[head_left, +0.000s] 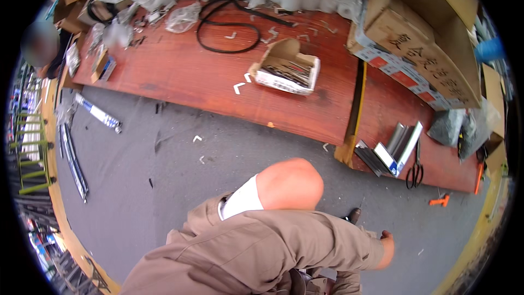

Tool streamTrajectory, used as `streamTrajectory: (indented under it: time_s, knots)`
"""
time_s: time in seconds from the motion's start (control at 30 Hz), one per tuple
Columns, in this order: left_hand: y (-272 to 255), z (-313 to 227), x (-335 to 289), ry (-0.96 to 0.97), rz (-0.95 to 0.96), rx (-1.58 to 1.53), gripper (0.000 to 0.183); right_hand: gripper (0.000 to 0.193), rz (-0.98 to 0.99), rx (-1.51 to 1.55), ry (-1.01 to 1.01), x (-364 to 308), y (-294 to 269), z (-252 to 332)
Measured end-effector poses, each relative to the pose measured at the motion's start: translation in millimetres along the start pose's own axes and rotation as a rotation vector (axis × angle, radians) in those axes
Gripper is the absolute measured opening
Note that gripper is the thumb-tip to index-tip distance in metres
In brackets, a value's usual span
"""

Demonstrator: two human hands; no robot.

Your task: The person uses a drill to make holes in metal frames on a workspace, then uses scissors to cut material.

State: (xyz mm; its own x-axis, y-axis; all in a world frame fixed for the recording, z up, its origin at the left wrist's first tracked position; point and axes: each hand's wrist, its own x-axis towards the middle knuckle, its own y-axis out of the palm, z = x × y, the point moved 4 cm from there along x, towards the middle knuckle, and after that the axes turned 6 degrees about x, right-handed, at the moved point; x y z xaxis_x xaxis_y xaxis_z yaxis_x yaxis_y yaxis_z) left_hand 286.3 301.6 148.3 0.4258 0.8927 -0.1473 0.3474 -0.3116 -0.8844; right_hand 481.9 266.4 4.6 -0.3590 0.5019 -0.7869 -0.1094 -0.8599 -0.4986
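Observation:
A brown sleeve (305, 235) runs across the lower middle of the view. At its right end what looks like my right hand (387, 251) hangs low over the grey floor. A thumb tip shows, the other fingers are hidden, and I see nothing held. Beyond the sleeve is a rounded, smooth patch of bare skin (292, 183) with a white band (243, 199) next to it. I cannot make out whether this is my left hand or another body part. It is apart from the red table (202, 87) in front. A dark shoe (355, 216) shows beside the sleeve.
On the table lie an open carton of thin dark pieces (289, 74), a black cable (229, 49), metal profiles (390, 150) and black scissors (415, 172). A big cardboard box (420, 43) stands right, an orange-handled tool (440, 201) below. Wrapped strips (98, 112) lie left; a person (43, 49) is far left.

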Motion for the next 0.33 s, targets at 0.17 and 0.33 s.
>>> streamTrajectory:
  time_s: [0.17, 0.33]
  knots:
    - [28, -22, -56, 0.032, 0.196, -0.069, 0.052, 0.048, 0.072, 0.063, -0.011, -8, 52, 18]
    - [28, -19, -98, 0.299, 0.064, -0.153, 0.042, 0.046, -0.014, 0.206, -0.008, -14, 69, -13]
